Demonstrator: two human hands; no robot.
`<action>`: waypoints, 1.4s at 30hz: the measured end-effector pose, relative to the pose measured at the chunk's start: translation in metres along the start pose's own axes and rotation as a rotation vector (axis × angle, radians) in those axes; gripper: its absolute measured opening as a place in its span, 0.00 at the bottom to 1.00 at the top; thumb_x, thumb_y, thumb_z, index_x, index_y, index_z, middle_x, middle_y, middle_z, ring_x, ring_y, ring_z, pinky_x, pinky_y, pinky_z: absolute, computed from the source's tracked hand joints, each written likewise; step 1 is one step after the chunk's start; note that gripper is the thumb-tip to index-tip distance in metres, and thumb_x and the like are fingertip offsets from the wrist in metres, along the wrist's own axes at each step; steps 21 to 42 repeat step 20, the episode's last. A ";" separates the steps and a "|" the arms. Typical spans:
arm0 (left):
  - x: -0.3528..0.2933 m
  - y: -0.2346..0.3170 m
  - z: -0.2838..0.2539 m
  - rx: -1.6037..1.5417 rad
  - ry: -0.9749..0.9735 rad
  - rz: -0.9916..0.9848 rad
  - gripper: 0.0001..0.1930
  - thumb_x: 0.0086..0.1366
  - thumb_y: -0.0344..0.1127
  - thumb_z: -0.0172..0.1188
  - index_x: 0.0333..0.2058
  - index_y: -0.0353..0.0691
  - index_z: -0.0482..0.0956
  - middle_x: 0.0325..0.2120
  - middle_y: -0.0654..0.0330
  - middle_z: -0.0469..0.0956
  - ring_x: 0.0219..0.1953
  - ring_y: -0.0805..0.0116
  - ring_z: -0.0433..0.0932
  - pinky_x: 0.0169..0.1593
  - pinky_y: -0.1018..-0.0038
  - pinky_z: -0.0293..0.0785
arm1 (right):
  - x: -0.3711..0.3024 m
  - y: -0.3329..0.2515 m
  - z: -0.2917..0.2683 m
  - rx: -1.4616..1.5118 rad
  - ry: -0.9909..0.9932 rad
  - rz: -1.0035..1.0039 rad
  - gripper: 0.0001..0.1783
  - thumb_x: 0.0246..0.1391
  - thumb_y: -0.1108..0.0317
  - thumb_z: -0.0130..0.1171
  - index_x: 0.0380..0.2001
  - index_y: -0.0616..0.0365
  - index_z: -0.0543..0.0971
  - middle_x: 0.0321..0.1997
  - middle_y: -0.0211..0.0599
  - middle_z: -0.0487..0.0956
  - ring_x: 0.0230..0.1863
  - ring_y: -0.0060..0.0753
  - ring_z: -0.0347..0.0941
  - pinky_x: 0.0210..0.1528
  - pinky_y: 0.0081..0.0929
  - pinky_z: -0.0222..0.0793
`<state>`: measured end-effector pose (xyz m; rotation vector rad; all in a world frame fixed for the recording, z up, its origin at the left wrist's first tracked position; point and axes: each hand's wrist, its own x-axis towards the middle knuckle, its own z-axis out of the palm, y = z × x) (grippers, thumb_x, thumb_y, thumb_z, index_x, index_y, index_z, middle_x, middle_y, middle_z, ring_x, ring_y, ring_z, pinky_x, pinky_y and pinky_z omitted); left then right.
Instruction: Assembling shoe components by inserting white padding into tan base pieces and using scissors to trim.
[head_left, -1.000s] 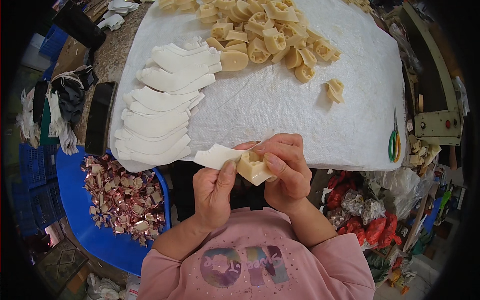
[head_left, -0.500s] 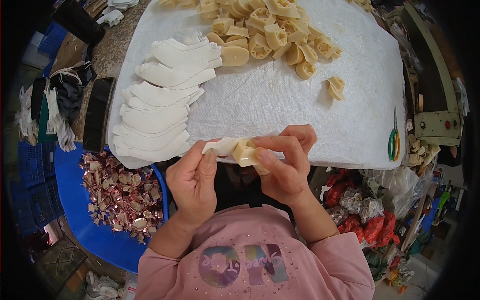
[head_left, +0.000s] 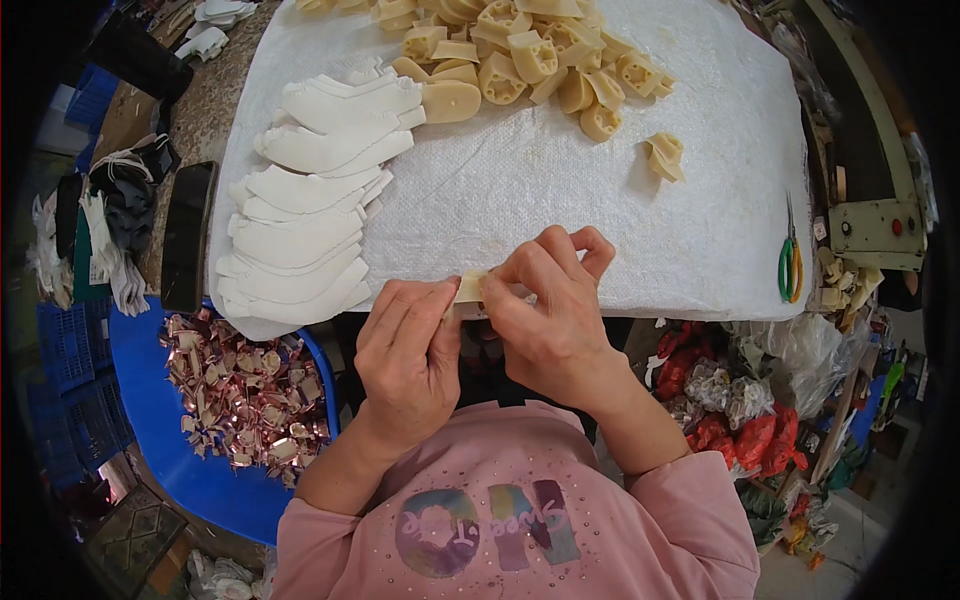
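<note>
Between my two hands, at the near edge of the white-covered table, is a small cream plastic shoe heel (head_left: 470, 288), mostly hidden by fingers. My left hand (head_left: 408, 345) is closed, pinching its left side with thumb and fingertips. From the other side my right hand (head_left: 552, 305) grips it, fingers bent over the top. The white cut piece seen earlier against the heel cannot be made out now. Left of the hands lie overlapping rows of curved white cut pieces (head_left: 295, 245). A heap of similar cream heels (head_left: 535, 60) is at the far side, with one single heel (head_left: 664, 157) apart from it.
Green-and-orange-handled scissors (head_left: 790, 268) lie at the right table edge. A dark phone (head_left: 189, 235) rests at the left. Below it, a blue tub (head_left: 150, 400) holds many shiny pinkish pieces (head_left: 250, 390). Red and clear plastic bags (head_left: 765, 445) crowd the lower right.
My left hand has moved right and its fingertips now reach the heel. My right hand has shifted slightly left and up, its fingers curling over. The white piece has gone from sight.
</note>
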<state>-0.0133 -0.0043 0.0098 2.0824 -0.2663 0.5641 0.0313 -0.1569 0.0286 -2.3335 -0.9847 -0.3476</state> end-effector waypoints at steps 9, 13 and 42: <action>-0.007 -0.017 -0.001 -0.398 -0.025 -0.188 0.11 0.59 0.30 0.59 0.40 0.32 0.78 0.26 0.57 0.74 0.25 0.68 0.71 0.29 0.79 0.67 | -0.007 0.012 0.007 0.397 0.066 0.049 0.18 0.30 0.82 0.57 0.30 0.52 0.75 0.29 0.28 0.67 0.34 0.32 0.62 0.41 0.36 0.46; -0.003 -0.023 0.004 -0.296 -0.034 0.025 0.08 0.62 0.33 0.58 0.32 0.33 0.75 0.20 0.61 0.69 0.23 0.71 0.65 0.27 0.78 0.61 | -0.011 0.014 0.006 0.565 -0.012 0.067 0.19 0.29 0.83 0.56 0.30 0.52 0.74 0.28 0.29 0.67 0.34 0.33 0.62 0.42 0.33 0.46; 0.000 -0.015 0.008 -0.246 -0.047 0.032 0.08 0.59 0.32 0.60 0.25 0.37 0.73 0.14 0.62 0.67 0.15 0.66 0.61 0.24 0.72 0.61 | -0.012 0.011 0.005 0.530 -0.161 0.025 0.20 0.28 0.82 0.57 0.30 0.52 0.73 0.29 0.31 0.66 0.35 0.33 0.62 0.42 0.35 0.46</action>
